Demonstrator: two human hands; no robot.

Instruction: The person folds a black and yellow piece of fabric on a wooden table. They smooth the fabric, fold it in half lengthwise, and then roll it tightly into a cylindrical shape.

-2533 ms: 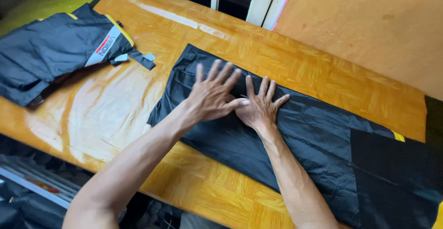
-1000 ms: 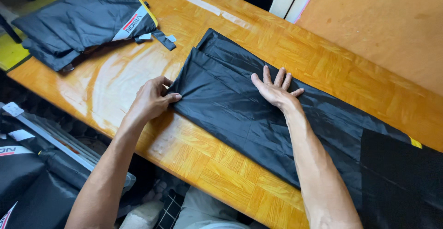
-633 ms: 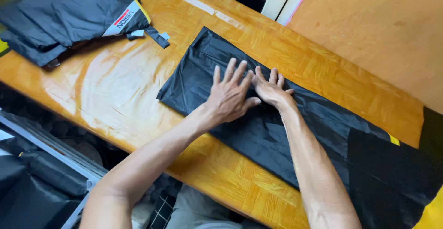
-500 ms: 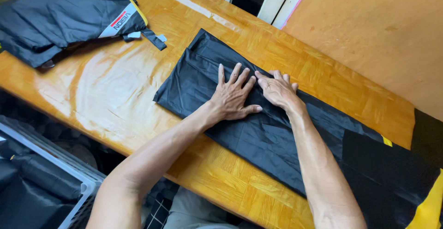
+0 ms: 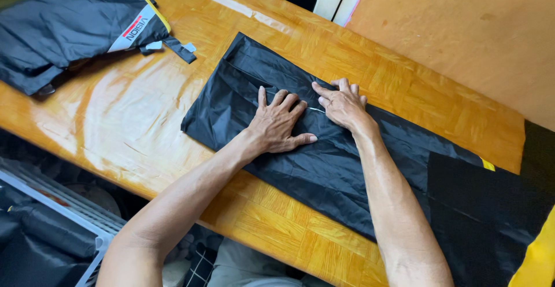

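Here, from my remote seat, I log both hands flat on the long black garment point(image 5: 324, 159). The left hand point(image 5: 278, 124) lies palm down with fingers spread and thumb out to the side, gripping nothing, just pressing the thin fabric against the surface point(image 5: 133, 125). The right hand point(image 5: 342, 105) sits just beside it, toward the far edge of the cloth, fingers slightly curled and also open; it has hold of nothing that I can see. A thin pale line shows between the two hands, too small for me to identify.

My reading: the palms are spread wide because the cloth is slippery and creased, and flat pressure keeps it from sliding on the glossy wood.

The garment lies diagonally across the wooden surface, its folded end toward the near left edge, its other end running off right under a broader black panel with a yellow stripe point(image 5: 488, 164). A yellow piece point(image 5: 537, 252) sits at the lower right corner.

Well apart, at the far left, a second dark garment point(image 5: 63, 29) lies bundled, with a pale label patch, yellow trim and a short strap point(image 5: 176, 48) trailing onto the wood. Beyond the surface is an orange wall point(image 5: 462, 26). Below its near edge I see a white rack point(image 5: 69, 212).
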